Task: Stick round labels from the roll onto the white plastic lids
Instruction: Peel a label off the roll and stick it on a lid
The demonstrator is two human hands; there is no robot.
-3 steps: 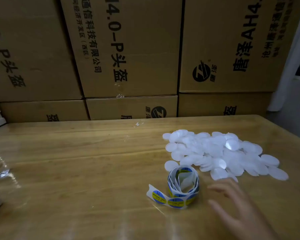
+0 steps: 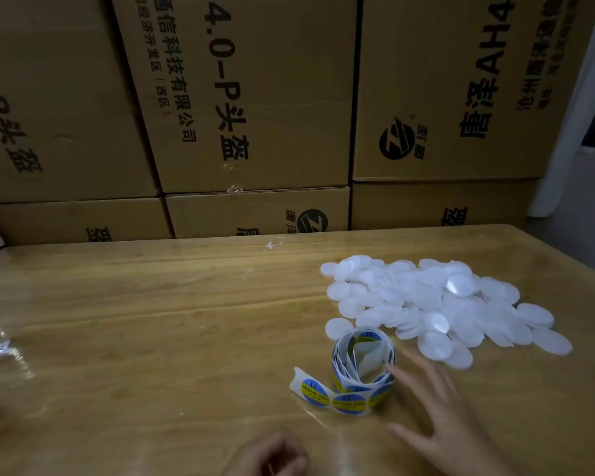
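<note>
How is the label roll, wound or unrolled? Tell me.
Mostly wound: the label roll is a loose coil; one short tail lies unrolled beside it.

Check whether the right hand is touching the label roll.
Cannot tell. In the head view the right hand has a blurred fingertip overlapping the label roll edge; contact unclear.

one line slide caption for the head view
Open right hand reaches for a coiled roll of blue and yellow round labels beside a heap of white plastic lids.

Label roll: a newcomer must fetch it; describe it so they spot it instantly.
On the wooden table, in front of the stacked cardboard boxes, lies a heap of white plastic lids. The label roll stands at its near-left edge, the only thing bearing blue-and-yellow stickers.
</note>
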